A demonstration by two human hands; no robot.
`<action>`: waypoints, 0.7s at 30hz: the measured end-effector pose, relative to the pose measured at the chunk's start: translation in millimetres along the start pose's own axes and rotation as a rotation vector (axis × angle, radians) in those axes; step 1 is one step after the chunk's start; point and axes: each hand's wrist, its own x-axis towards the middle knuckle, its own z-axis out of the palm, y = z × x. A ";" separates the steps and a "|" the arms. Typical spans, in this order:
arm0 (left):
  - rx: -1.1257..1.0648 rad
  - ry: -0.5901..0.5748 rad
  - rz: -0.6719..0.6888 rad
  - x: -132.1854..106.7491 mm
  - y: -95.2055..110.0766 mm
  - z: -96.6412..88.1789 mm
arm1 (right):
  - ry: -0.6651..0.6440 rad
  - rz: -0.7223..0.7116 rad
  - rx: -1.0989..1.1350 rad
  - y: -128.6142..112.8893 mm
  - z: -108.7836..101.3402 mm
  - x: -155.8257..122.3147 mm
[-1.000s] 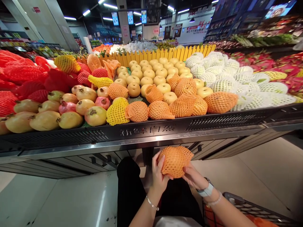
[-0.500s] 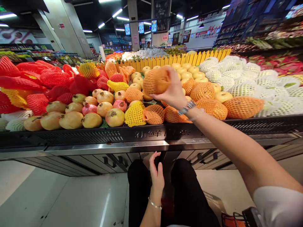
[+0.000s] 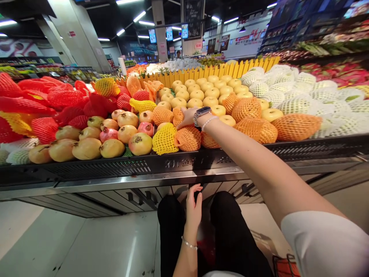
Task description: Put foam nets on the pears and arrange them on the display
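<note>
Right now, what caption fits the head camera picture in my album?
A right hand reaches over orange-netted fruit on a supermarket stand.

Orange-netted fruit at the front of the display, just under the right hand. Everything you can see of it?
The fruit in an orange foam net is a rounded lump sleeved in mesh hiding its skin. It sits by the dark front rim against a yellow-netted fruit on its left. The right hand is just above it; contact is unclear.

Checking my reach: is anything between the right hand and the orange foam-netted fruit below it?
Nothing visible: the right hand sits right at the top of the orange foam-netted fruit, with no other fruit between them.
</note>
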 end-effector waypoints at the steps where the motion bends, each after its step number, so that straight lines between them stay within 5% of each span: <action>1: -0.014 -0.026 -0.010 -0.3 0.5 1.8 | 0.022 0.000 -0.066 -5.2 -7.3 -8.3; 4: -0.046 -0.096 -0.039 -1.8 -0.2 4.2 | 0.196 -0.167 -0.192 -18.1 -48.5 -65.2; 8: -0.054 -0.096 -0.084 2.5 -9.1 1.7 | 0.409 -0.267 -0.302 4.9 -115.2 -210.3; 11: -0.080 -0.050 -0.100 11.2 -17.5 0.6 | 0.792 0.129 -0.352 72.2 -138.4 -347.9; 13: -0.108 -0.027 -0.087 16.9 -21.7 0.6 | 0.961 0.584 -0.360 124.4 -137.9 -441.1; 15: -0.114 -0.022 -0.086 21.0 -24.5 0.7 | 0.829 0.995 -0.336 162.4 -126.8 -525.7; 17: -0.091 -0.029 -0.098 23.6 -26.7 1.0 | 0.598 1.241 -0.457 178.6 -106.7 -592.1; 21: -0.059 -0.035 -0.091 26.0 -31.5 4.7 | 0.398 1.256 -0.498 175.1 -50.8 -656.3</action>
